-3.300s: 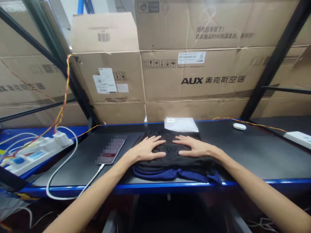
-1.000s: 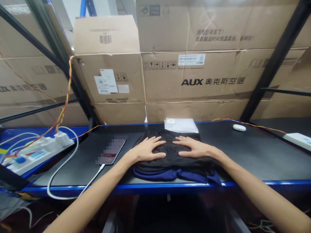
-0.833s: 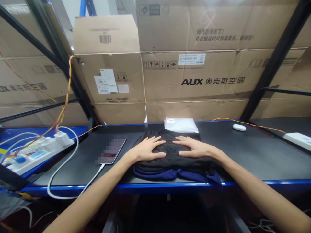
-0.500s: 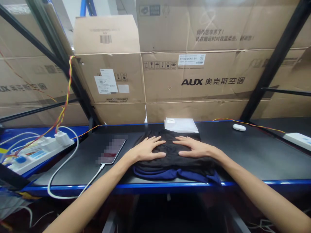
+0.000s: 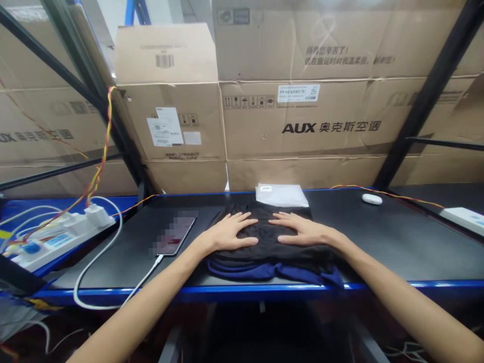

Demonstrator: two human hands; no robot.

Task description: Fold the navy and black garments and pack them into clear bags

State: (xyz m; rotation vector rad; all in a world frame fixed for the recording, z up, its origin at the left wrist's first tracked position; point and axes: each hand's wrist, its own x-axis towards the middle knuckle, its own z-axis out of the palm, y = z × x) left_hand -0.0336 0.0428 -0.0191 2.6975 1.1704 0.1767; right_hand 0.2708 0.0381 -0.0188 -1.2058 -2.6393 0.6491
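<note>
A black cloth [image 5: 264, 257], which looks like a garment, lies in a pile on the dark shelf top. Beneath its near edge shows a dark blue cloth [image 5: 242, 270], slightly bunched at the right corner. My left hand [image 5: 232, 232] rests flat on the left half of the black cloth, fingers spread. On the right half lies my right hand [image 5: 300, 229], palm down, its fingers apart and pointing inward. Neither hand grips anything. Just behind the pile sits a stack of clear plastic bags [image 5: 282, 195] with a small label.
To the left a phone [image 5: 177, 237] is plugged into a white cable [image 5: 79, 282] that hangs over the blue front edge. Power strips [image 5: 68, 237] stand at both sides. A small white case [image 5: 372, 199] lies at back right. Cardboard [image 5: 302, 141] walls the rear.
</note>
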